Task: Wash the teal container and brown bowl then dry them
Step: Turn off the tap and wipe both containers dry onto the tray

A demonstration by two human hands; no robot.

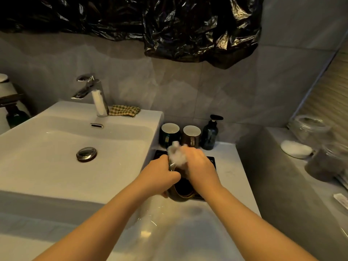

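Note:
A dark brown bowl (181, 192) with a gold rim is tilted over a black tray (211, 159) on the counter right of the sink. My left hand (160, 176) grips the bowl's left rim. My right hand (199, 166) holds a crumpled white cloth (176, 154), blurred, against the bowl's upper part. Most of the bowl is hidden by both hands. A dark teal mug (168, 135) and a brown mug (191, 137) stand upright behind the tray.
White sink basin (62, 147) with drain plug (86, 154) lies to the left, chrome faucet (94, 95) behind it, checkered cloth (124, 110) beside the faucet. A dark pump bottle (210, 135) stands by the mugs. Glass jars (310, 129) and a white dish (295, 148) sit on the right ledge.

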